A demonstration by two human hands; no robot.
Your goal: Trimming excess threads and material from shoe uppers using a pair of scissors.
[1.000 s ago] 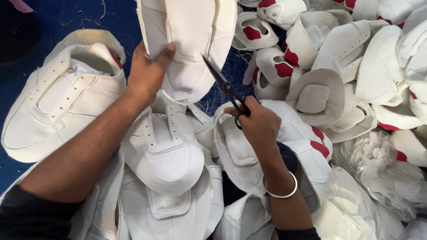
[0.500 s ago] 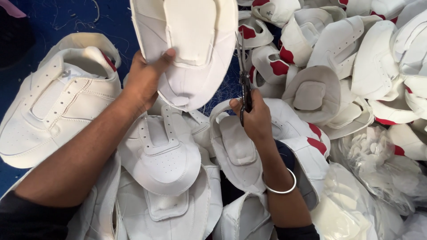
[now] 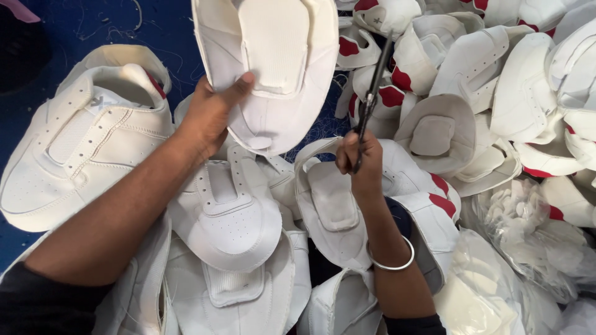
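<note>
Holding a white shoe upper [image 3: 273,68] up by its lower edge, our left hand [image 3: 208,118] pinches it between thumb and fingers, though the top of the piece is cut off by the frame. Our right hand [image 3: 360,158] is closed around the handles of dark scissors [image 3: 371,93], whose blades we cannot make out clearly against the heap. Below, piled white uppers [image 3: 226,217] and red-patched ones [image 3: 434,56] hide most of the blue surface [image 3: 62,31], strewn with loose threads.
</note>
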